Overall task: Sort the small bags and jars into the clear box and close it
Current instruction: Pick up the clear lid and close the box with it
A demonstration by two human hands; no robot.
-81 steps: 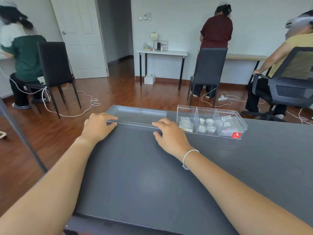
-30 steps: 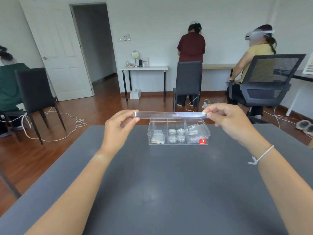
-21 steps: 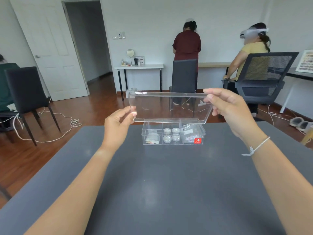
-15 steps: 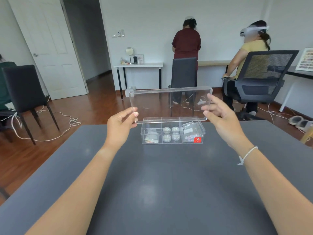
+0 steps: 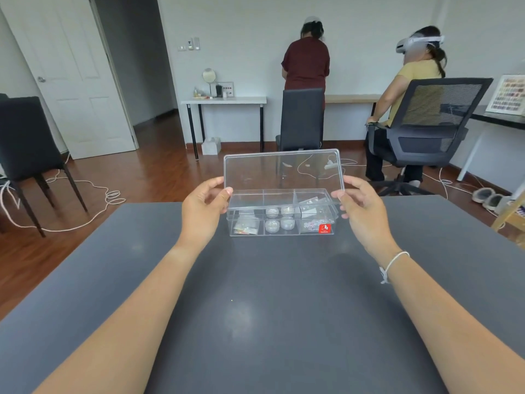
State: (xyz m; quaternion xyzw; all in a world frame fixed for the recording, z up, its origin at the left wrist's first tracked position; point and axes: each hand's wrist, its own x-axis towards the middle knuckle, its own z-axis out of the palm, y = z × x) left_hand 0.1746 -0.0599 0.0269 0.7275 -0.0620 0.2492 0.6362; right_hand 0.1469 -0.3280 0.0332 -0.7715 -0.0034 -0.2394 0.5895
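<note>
A clear box [image 5: 281, 233] with three compartments stands on the grey table [image 5: 255, 308] near its far edge. Small bags [image 5: 245, 226] lie in its left compartment, several round jars [image 5: 279, 218] in the middle one, more bags [image 5: 312, 220] on the right by a red sticker [image 5: 324, 228]. The clear lid [image 5: 282, 172] is held tilted, almost upright, above the box's back. My left hand [image 5: 203, 209] pinches the lid's lower left corner. My right hand [image 5: 362, 211] grips its lower right edge.
Beyond the table is wooden floor with loose white cables [image 5: 85, 200]. A black chair [image 5: 25, 155] stands at the left, another chair [image 5: 301, 120] and an office chair [image 5: 426, 129] behind. Two people work at desks along the far wall.
Both hands lifted the lid off the table, carried it right over the box and tipped it up. Since half a second ago it has come lower, close to the box's rim.
</note>
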